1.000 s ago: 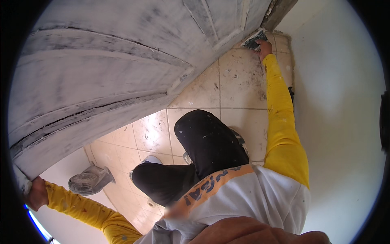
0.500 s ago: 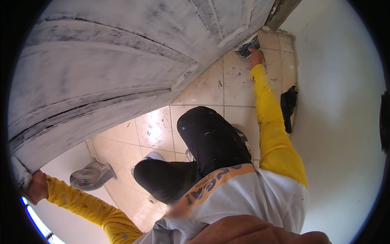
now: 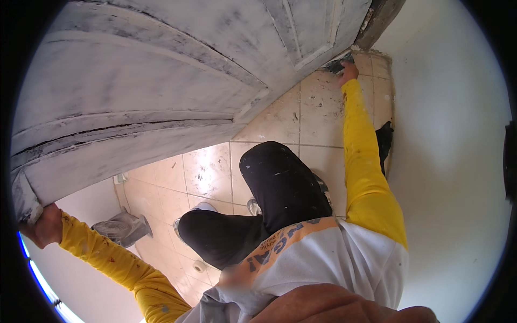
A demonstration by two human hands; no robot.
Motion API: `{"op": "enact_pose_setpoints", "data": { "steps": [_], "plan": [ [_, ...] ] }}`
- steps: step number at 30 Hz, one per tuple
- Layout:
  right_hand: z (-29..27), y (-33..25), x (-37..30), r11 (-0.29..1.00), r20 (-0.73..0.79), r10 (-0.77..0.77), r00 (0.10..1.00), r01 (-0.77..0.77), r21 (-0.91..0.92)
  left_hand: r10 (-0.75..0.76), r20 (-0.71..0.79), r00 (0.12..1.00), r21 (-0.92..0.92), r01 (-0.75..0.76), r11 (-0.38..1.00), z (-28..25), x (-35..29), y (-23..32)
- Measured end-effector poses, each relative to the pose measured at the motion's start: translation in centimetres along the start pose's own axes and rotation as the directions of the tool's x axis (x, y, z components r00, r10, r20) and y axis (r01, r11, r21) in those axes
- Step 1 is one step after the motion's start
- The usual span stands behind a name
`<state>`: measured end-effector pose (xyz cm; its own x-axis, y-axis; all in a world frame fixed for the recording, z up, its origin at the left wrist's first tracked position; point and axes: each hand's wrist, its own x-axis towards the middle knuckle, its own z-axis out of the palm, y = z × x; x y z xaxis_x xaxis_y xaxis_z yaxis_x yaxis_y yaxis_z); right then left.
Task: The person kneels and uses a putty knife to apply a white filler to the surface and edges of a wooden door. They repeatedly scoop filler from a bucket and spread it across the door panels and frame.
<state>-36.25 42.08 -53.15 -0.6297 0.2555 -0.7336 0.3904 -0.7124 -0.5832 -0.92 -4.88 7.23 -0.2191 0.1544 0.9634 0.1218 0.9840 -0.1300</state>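
A large wooden door (image 3: 134,70), patchy with white and grey, fills the upper left. My left hand (image 3: 48,226) grips its near edge at the far left; the fingers are partly hidden behind it. My right arm reaches far out over the floor. In my right hand (image 3: 349,72) is a dark flat sheet smeared with white (image 3: 335,67), pinched by the fingers against the door's lower edge near the door frame (image 3: 377,24). Part of the sheet is hidden by the door, and I cannot make out its exact kind.
Beige floor tiles (image 3: 264,126) carry dark specks and smudges. A black cloth-like thing (image 3: 384,141) lies along the white wall (image 3: 447,140) on the right. A fan (image 3: 123,229) stands at the lower left, and a small pale roll (image 3: 199,266) rests beside my bent leg.
My right hand has moved slightly right with the dark sheet, which now sits closer against the door's lower edge and is more hidden. My left hand still grips the door edge.
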Motion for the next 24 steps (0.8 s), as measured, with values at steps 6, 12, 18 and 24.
{"op": "enact_pose_setpoints", "data": {
  "steps": [6, 12, 18, 24],
  "plan": [
    [4.4, -3.8, -6.6, 0.841, 0.184, -0.463, 0.867, 0.496, -0.218, -0.041, -0.111, 0.993, -0.26, 0.011, 0.966, 0.3, 0.3, -0.2],
    [2.4, -6.1, -12.8, 0.871, 0.247, -0.473, 0.846, 0.491, -0.012, 0.046, -0.1, 0.994, -0.043, -0.051, 0.998, 0.7, -0.2, 1.8],
    [6.1, -9.6, -14.6, 0.803, 0.268, -0.494, 0.827, 0.552, -0.226, -0.586, -0.074, 0.807, -0.674, 0.392, 0.626, 2.4, 0.6, 4.9],
    [1.9, -11.1, -6.3, 0.901, 0.28, -0.175, 0.944, 0.269, -0.341, -0.593, 0.001, 0.805, -0.76, 0.386, 0.523, 1.3, 0.4, 3.5]
  ]
}}
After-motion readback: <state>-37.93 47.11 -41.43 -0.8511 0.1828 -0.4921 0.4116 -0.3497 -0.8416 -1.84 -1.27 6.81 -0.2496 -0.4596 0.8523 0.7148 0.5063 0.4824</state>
